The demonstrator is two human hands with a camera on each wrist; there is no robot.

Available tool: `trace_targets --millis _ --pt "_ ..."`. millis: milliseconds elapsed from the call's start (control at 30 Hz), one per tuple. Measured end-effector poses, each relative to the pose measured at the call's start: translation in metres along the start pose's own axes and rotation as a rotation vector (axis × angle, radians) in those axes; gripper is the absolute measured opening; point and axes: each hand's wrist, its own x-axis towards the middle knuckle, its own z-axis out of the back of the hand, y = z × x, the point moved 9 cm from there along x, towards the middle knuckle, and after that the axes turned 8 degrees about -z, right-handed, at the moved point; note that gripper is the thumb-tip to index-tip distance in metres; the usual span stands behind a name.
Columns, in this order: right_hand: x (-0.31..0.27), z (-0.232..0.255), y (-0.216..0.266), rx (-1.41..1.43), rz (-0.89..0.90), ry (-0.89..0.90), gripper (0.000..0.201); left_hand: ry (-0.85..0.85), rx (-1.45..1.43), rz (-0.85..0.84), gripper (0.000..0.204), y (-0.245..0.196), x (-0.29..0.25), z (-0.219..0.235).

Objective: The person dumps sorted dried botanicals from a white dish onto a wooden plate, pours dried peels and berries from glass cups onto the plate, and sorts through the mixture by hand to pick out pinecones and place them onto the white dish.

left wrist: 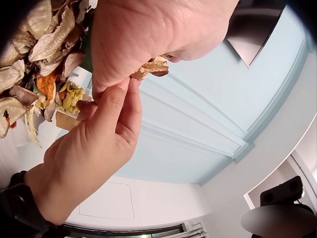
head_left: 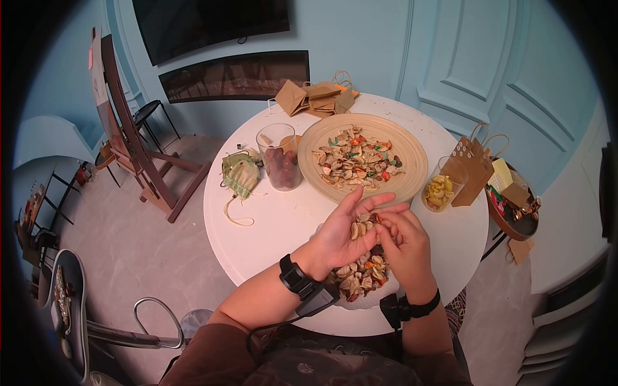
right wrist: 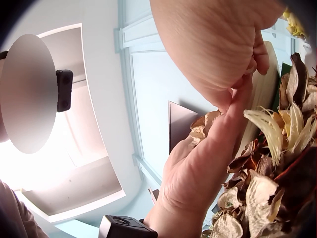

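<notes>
My left hand (head_left: 341,235) is palm up over a heap of dried petals (head_left: 362,276), its fingers extended, with a few pale curled petals (head_left: 362,226) lying in the palm. My right hand (head_left: 411,248) comes in from the right, thumb and forefinger pinched together at a small petal piece beside the left palm; the fingers largely hide that piece. Part of the cupped petals (left wrist: 152,68) shows under the left hand in the left wrist view. The heap fills a white dish (head_left: 360,303) close to my body, with orange and brown bits among the pale ones.
A round wooden tray (head_left: 309,161) of scattered petals lies beyond my hands on the white table (head_left: 232,248). A glass of dark red pieces (head_left: 281,167) and a green pouch (head_left: 241,174) stand left; a cup of yellow pieces (head_left: 439,192) and paper bag (head_left: 473,170) stand right.
</notes>
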Motion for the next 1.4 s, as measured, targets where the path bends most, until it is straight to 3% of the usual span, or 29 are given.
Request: trace_targets --millis 267,367,433,667,767,867,1133,1400 --pt "0.001 0.002 -0.001 -0.018 -0.043 -0.007 0.015 -0.036 0.022 -0.006 0.064 0.0 0.0 0.003" --pt "0.001 0.003 0.0 -0.036 -0.035 -0.013 0.015 0.056 -0.063 0.026 0.064 0.002 0.0 -0.005" --pt "0.001 0.005 0.002 -0.014 -0.028 -0.029 0.016 -0.062 0.035 -0.006 0.063 0.0 -0.001 -0.001" --pt "-0.002 0.012 0.001 0.036 0.053 -0.083 0.013 -0.077 0.05 -0.121 0.062 -0.014 0.0 0.001" --pt "-0.003 0.013 0.002 0.057 0.057 -0.085 0.012 -0.056 -0.109 -0.132 0.062 -0.016 0.0 -0.002" --pt "-0.001 0.011 0.005 0.086 0.062 -0.056 0.017 -0.054 -0.128 -0.123 0.062 -0.014 0.0 -0.003" --pt "-0.004 -0.006 0.017 0.039 0.093 0.122 0.043 -0.125 0.227 -0.044 0.061 -0.004 -0.002 0.002" --pt "-0.004 -0.011 0.016 -0.01 0.138 0.152 0.036 -0.133 0.22 -0.034 0.062 -0.002 0.0 0.005"
